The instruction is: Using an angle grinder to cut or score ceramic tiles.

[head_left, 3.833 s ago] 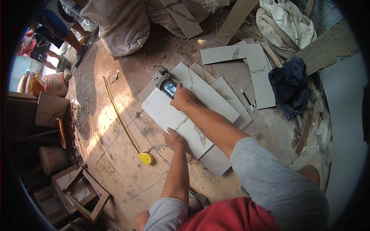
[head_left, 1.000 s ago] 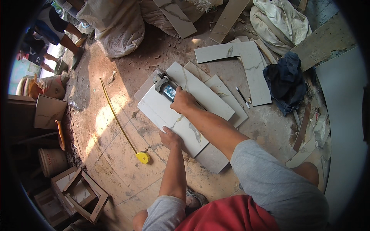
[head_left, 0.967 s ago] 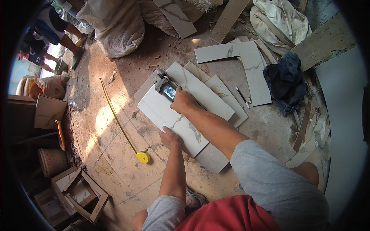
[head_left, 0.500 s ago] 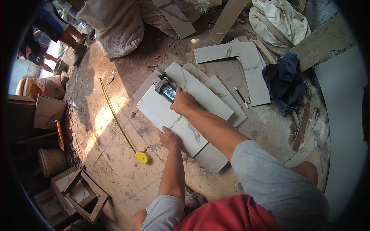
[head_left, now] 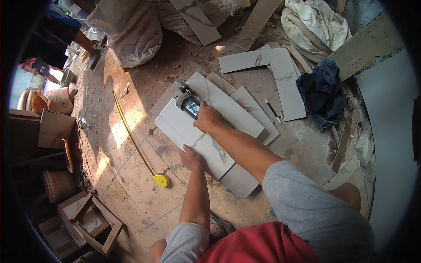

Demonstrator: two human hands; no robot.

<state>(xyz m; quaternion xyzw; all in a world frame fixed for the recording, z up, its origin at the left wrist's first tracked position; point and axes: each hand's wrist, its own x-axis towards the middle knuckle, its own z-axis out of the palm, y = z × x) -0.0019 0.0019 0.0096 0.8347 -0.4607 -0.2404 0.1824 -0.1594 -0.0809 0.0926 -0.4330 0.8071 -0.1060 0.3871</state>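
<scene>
Nearest are the person's grey sleeves (head_left: 302,195) and a red garment (head_left: 250,243), above a worn tiled floor (head_left: 144,206). The left hand (head_left: 191,158) rests at the near left edge of a white veined tile (head_left: 199,139), fingertips touching its top; I cannot tell how far the fingers close under the edge. The tile lies flat and slanted beneath both hands, over other tile pieces (head_left: 240,180). Farther along it, the right hand (head_left: 208,117) is wrapped around the body of a grinder (head_left: 185,99), whose head points away toward the tile's far end. A blue and white label (head_left: 192,108) shows just ahead of those fingers, its writing too small to read. Left of the tile, apart from it, lies a yellow tape measure (head_left: 161,180) with its blade (head_left: 128,131) drawn out. At the left rim stand wooden frames (head_left: 115,234) and a bucket (head_left: 59,186) with reddish lettering. To the right of the tile are a marker (head_left: 269,105), an L-shaped tile (head_left: 289,83) and a dark blue cloth (head_left: 323,94). Farther off stand bulky sacks (head_left: 127,30), a printed bag (head_left: 59,100), and a co-worker's leg (head_left: 84,41) at upper left.
</scene>
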